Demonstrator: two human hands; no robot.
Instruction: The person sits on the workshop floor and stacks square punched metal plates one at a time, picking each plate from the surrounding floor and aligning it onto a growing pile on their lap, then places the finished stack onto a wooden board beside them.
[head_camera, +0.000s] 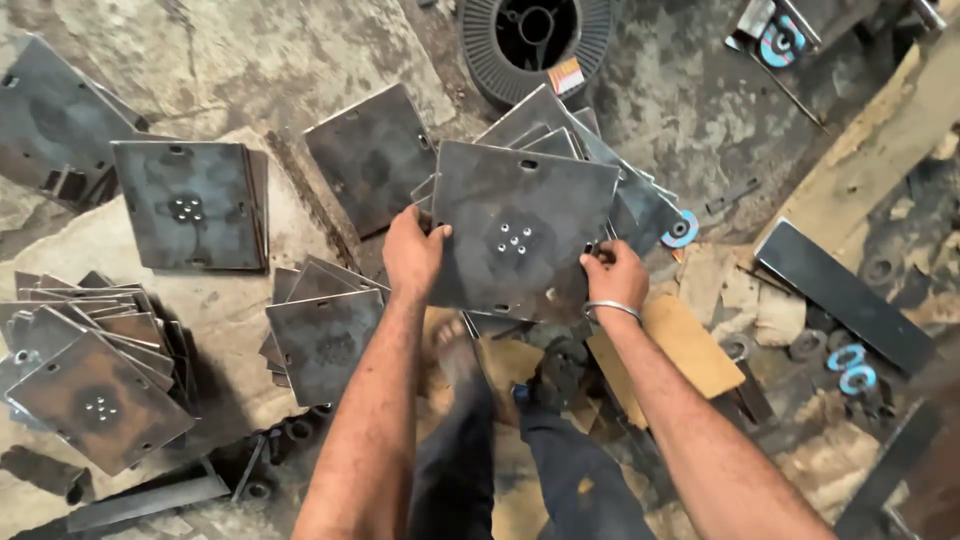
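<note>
I hold a square dark steel plate (515, 232) with a cluster of small holes at its centre, lifted above a heap of similar plates (600, 165). My left hand (413, 252) grips its left edge, thumb on top. My right hand (615, 275), with a metal bangle on the wrist, pinches the plate's right lower edge. The plate hides part of the heap behind it.
More plate stacks lie on the floor: one at upper left (190, 205), one at lower left (95, 400), one beside my left arm (325, 340). A wire spool (535, 40) sits at the top. Flat bars (845, 295), washers (850, 370) and cardboard (690, 345) lie right.
</note>
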